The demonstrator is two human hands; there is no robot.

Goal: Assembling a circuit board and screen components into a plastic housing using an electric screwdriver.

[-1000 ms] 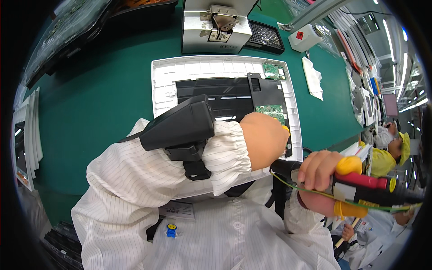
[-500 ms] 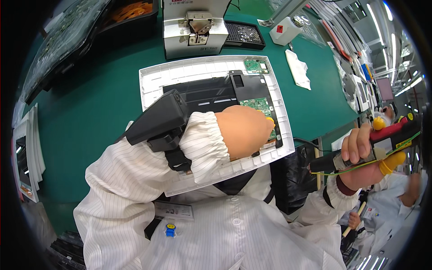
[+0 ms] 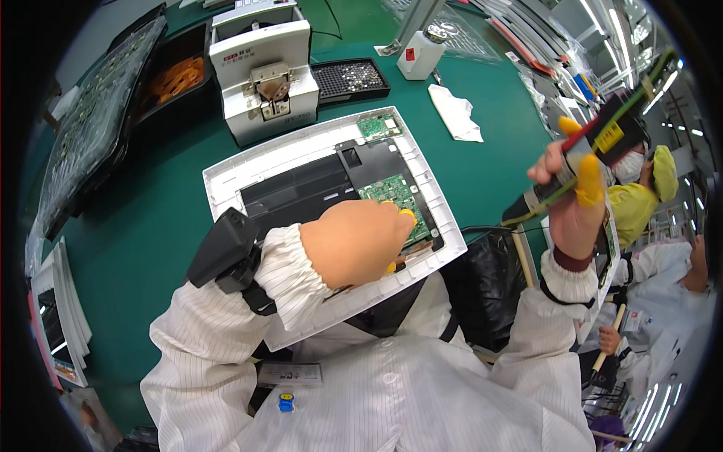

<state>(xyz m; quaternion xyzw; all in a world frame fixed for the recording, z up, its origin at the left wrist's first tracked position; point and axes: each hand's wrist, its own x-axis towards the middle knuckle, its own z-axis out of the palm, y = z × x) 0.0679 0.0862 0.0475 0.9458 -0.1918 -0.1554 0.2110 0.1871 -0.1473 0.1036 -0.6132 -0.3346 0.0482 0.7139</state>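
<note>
A white-framed panel with a black back lies tilted on the green table in front of me. My left hand reaches over its lower right part, fingers bent down onto a green circuit board. Yellow finger cots cover its fingertips, which show partly and sit apart; the palm side is hidden. At the right, my right hand grips an electric screwdriver, black and red with a yellow label. The tool is raised off the panel, its black front end pointing down and left. A small green board sits at the panel's upper right corner.
Behind the panel stand a white screw-feeding machine, a black tray of small parts and a white bottle. A white cloth lies right of them. Bins and boards line the far left. Co-workers are at the right.
My right hand has swung the screwdriver upward and tilted it more steeply. My left hand stays over the circuit board, its fingers now showing more apart. The whole view has shifted slightly.
</note>
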